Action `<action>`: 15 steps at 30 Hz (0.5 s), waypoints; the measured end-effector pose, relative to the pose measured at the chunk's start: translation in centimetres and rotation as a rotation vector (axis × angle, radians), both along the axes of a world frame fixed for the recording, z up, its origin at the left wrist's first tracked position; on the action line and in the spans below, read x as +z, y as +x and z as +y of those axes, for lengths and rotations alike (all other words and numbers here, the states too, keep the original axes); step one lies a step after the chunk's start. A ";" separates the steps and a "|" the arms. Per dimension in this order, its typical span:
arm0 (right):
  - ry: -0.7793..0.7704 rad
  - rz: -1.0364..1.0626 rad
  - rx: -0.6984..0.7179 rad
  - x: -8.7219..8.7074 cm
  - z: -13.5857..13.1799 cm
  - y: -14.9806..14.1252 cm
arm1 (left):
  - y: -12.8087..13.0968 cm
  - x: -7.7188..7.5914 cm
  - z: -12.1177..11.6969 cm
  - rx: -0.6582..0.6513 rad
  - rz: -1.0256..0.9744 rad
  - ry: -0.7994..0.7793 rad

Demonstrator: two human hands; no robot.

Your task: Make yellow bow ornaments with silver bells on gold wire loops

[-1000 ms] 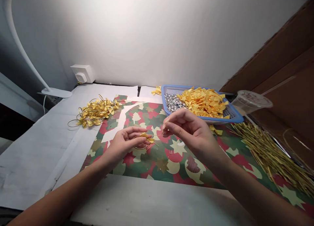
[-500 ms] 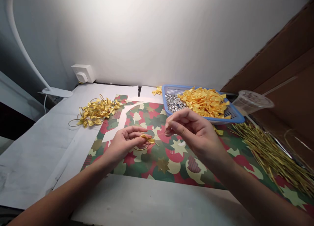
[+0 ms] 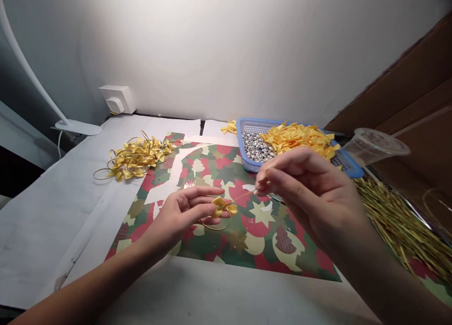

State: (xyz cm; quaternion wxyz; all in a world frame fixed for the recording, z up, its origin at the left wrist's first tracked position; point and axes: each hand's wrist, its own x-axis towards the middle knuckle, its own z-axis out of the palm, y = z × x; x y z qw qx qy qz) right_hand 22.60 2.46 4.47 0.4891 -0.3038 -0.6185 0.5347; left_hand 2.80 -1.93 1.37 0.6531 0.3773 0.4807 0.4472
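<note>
You're holding a glossy satin bow and smooth, metallic gold wire; the basket is matt blue plastic.

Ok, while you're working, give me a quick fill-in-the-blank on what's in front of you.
The left hand holds a ____ ribbon bow.
The right hand pinches a thin strand running to the ____.
The plastic basket is ____.
The clear plastic cup sits to the ____ of the basket.

yellow; bow; blue; right

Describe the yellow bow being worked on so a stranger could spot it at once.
Find the patterned wrapping paper, below the blue plastic basket. There the yellow ribbon bow is held by the left hand, a gold wire loop hanging beneath; the other bows lie heaped.
</note>
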 end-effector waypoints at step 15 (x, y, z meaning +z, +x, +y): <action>0.085 -0.182 -0.211 0.8 -1.3 0.4 | 0.4 0.5 -0.5 -0.033 -0.036 -0.063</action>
